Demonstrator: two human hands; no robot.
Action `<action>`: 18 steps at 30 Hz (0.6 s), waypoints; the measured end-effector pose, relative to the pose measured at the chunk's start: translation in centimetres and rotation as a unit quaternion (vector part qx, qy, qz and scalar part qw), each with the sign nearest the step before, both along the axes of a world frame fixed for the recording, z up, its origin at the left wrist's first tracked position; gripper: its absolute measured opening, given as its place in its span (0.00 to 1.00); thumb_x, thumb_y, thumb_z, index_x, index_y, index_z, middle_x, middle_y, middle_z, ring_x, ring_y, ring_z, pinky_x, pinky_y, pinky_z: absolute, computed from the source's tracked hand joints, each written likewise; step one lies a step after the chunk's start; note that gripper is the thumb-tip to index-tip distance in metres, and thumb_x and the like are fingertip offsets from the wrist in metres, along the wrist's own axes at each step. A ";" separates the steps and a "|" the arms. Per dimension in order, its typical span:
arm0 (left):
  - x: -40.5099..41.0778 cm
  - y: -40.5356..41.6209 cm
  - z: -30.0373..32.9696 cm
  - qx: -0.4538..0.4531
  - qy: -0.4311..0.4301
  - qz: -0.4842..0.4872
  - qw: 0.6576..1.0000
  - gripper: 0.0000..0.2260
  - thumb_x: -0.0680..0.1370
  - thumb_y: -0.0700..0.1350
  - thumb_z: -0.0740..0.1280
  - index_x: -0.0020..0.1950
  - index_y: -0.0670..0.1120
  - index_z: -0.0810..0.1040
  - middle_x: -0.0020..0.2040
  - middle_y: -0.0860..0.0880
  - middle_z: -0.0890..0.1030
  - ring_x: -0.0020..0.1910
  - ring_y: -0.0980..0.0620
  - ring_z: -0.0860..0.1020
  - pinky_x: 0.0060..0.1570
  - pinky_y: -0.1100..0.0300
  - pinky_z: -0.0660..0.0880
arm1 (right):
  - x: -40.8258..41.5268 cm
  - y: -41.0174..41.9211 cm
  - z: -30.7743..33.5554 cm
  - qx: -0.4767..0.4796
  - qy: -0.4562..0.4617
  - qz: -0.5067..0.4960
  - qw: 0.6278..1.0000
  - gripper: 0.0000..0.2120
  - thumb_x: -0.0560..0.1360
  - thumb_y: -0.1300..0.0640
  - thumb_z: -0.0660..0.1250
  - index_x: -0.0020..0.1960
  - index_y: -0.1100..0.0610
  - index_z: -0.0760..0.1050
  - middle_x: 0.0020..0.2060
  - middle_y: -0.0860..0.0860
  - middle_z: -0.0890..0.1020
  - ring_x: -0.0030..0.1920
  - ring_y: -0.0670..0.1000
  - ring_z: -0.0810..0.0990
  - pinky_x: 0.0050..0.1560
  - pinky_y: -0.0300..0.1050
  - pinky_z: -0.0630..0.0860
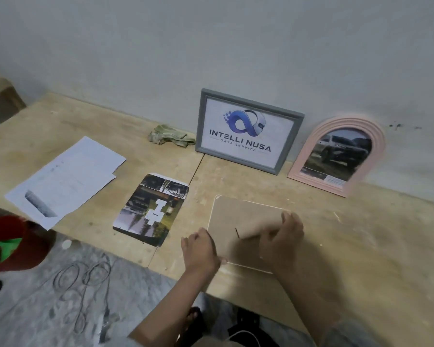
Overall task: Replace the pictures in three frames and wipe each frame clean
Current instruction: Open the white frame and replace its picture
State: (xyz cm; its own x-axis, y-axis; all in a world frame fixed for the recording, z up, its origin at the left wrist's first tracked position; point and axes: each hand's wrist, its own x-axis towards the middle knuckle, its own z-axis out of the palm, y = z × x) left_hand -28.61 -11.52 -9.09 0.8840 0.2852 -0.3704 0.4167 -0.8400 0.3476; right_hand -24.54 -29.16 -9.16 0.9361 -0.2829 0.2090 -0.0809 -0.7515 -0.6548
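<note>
I am looking down on a pale wooden table (236, 176) set against a grey wall (211, 41). Near me, a frame lying face down (241, 219) shows its brown backing board, with a thin white edge along its left and near sides. My left hand (198, 249) sits at the frame's near left corner, fingers curled around the edge so that they grip it. My right hand (283, 234) rests on top of the backing board toward its right side, fingers bent downward against the board; whether they pinch anything there I cannot tell, as the view is blurred.

To the left of this frame a loose printed picture (152, 209) lies flat on the table, dark scenes with a white shape in the middle. Farther left are white paper sheets (65, 179), overlapping, one with a grey printed patch at its near end.

At the far edge a grey rectangular frame (248, 131) leans upright against the wall, holding a blue logo print. Just right of it a pink arched frame (341, 156) also leans on the wall, with a dark vehicle picture inside. Left of the grey frame lies a crumpled greenish cloth (171, 137).

Below the table, on the left, a coiled cable (83, 284) lies on the mottled floor (35, 309), and a red and green object (8, 241) pokes in at the left margin.
</note>
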 end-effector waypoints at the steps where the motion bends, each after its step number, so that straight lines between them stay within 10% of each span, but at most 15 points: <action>1: 0.2 0.0 0.2 0.000 0.001 0.000 1.000 0.30 0.63 0.59 0.77 0.55 0.45 0.68 0.55 0.46 0.77 0.60 0.44 0.70 0.65 0.50 0.62 | -0.9 -0.8 -0.7 0.008 0.018 -0.027 0.999 0.27 0.68 0.57 0.66 0.63 0.68 0.69 0.61 0.68 0.70 0.62 0.68 0.68 0.63 0.60 0.66; 7: 1.6 -0.4 1.1 0.068 0.003 -0.014 0.998 0.36 0.60 0.60 0.79 0.59 0.44 0.70 0.58 0.45 0.71 0.60 0.44 0.69 0.57 0.52 0.70 | -2.7 -1.9 -1.4 0.055 0.210 -0.014 0.976 0.29 0.70 0.52 0.68 0.65 0.69 0.67 0.59 0.64 0.71 0.59 0.64 0.71 0.60 0.54 0.69; 18: 3.1 -0.3 1.3 -0.003 0.063 -0.038 0.997 0.41 0.54 0.60 0.81 0.59 0.38 0.74 0.57 0.42 0.74 0.56 0.43 0.75 0.50 0.54 0.75 | -2.6 -2.0 -0.1 0.087 0.253 -0.014 0.964 0.37 0.72 0.52 0.70 0.74 0.64 0.59 0.71 0.60 0.66 0.71 0.57 0.64 0.68 0.46 0.60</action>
State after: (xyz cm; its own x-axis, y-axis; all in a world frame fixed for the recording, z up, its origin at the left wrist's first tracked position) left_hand -25.48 -11.81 -7.81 0.8494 0.2173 -0.4810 0.3927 -0.8690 0.3009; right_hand -27.16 -31.20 -9.24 0.8974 -0.2991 -0.3243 -0.4411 -0.6272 -0.6420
